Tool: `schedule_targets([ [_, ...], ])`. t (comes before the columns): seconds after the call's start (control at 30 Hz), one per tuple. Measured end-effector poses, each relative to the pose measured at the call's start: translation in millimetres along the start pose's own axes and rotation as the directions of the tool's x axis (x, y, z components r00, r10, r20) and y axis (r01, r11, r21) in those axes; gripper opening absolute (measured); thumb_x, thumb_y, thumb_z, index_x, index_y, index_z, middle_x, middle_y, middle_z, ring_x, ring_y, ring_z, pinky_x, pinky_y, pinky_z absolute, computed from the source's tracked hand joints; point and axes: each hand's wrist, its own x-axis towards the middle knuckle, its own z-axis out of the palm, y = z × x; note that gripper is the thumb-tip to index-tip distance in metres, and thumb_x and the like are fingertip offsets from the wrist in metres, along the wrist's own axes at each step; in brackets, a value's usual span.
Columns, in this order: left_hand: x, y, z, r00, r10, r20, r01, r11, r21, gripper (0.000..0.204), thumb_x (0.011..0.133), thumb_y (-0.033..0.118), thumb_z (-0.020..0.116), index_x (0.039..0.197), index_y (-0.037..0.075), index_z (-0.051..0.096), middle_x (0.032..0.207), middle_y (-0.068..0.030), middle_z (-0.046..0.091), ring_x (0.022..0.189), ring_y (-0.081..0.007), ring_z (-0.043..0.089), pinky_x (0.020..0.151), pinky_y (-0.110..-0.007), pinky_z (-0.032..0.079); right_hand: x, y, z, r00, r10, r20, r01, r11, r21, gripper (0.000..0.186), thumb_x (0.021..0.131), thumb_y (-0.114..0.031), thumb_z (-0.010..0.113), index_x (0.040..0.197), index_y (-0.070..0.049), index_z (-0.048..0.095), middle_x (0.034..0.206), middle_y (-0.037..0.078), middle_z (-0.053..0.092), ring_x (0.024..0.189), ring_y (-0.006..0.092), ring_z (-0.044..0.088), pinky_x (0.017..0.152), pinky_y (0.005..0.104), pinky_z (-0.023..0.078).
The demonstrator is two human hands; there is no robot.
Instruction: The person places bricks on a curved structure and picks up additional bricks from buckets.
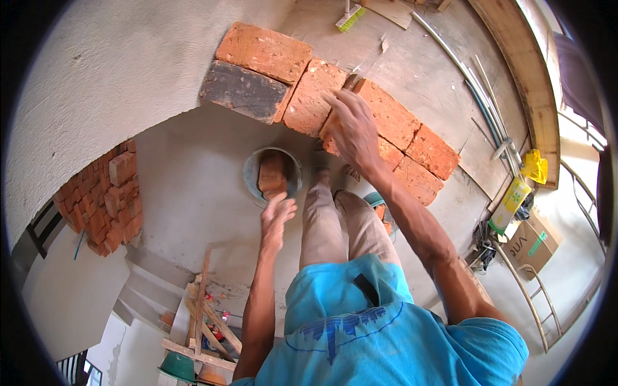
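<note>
My left hand is closed at the near end of a reddish brick. That brick stands tilted within the rim of a round grey bucket; how deep it reaches is unclear. My right hand, slightly blurred, hovers over or touches the brick wall top, fingers apart and a little bent. Beneath it a dark gap runs between an orange brick and the brick to its right. A black-faced brick lies at the wall's left end.
A plastered wall rises at the left, with stacked bricks below it. Boards and a green basin lie lower left. Beyond the brick wall are a green-bristled broom and pipes. A cardboard box stands right.
</note>
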Motion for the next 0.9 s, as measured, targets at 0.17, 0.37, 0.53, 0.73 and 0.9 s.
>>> schedule_targets([
  [0.17,35,-14,95,0.996,0.005,0.089,-0.002,0.999,-0.036,0.075,0.095,0.036,0.071,0.147,-0.007,0.041,0.133,-0.0220,0.059,0.120,-0.0287,0.061,0.101,-0.044,0.051,-82,45,-56,0.954,0.298,0.034,-0.276,0.917,-0.288,0.077,0.076,-0.009,0.074,0.147,-0.011,0.046,0.147,0.020,0.044,0.138,0.0401,0.041,0.118,0.0521,0.031],
  [0.37,74,-11,163,0.995,0.030,0.097,-0.019,0.993,-0.116,0.075,0.092,0.037,0.076,0.142,-0.007,0.042,0.127,-0.0186,0.058,0.116,-0.0280,0.060,0.099,-0.046,0.053,-66,96,-63,0.969,0.206,0.136,-0.154,0.936,-0.317,0.099,0.074,-0.022,0.082,0.158,-0.013,0.029,0.157,0.022,0.031,0.143,0.0427,0.034,0.121,0.0522,0.028],
  [0.53,84,-13,188,0.992,0.098,-0.076,-0.110,0.980,-0.164,0.058,0.086,0.036,0.082,0.115,-0.006,0.055,0.114,-0.0170,0.064,0.101,-0.0254,0.064,0.084,-0.043,0.056,-46,98,-58,0.945,0.186,0.269,-0.079,0.928,-0.364,0.102,0.075,-0.029,0.082,0.159,-0.012,0.026,0.155,0.024,0.035,0.137,0.0443,0.039,0.116,0.0510,0.034],
  [0.73,84,-19,195,0.990,0.093,-0.107,-0.117,0.960,-0.253,0.061,0.081,0.037,0.086,0.112,-0.004,0.055,0.111,-0.0164,0.063,0.096,-0.0244,0.065,0.082,-0.042,0.057,-31,146,-50,0.910,0.263,0.320,-0.200,0.955,-0.217,0.075,0.088,-0.030,0.070,0.152,-0.007,0.038,0.124,0.024,0.060,0.116,0.0420,0.057,0.100,0.0476,0.046],
  [0.9,83,-18,194,0.989,0.095,-0.111,-0.120,0.963,-0.242,0.059,0.079,0.033,0.089,0.113,-0.003,0.056,0.109,-0.0141,0.065,0.094,-0.0227,0.066,0.080,-0.042,0.057,-9,160,-49,0.920,0.208,0.333,-0.143,0.968,-0.208,0.027,0.089,-0.022,0.063,0.109,-0.004,0.061,0.091,0.023,0.067,0.089,0.0444,0.066,0.079,0.0522,0.053],
])
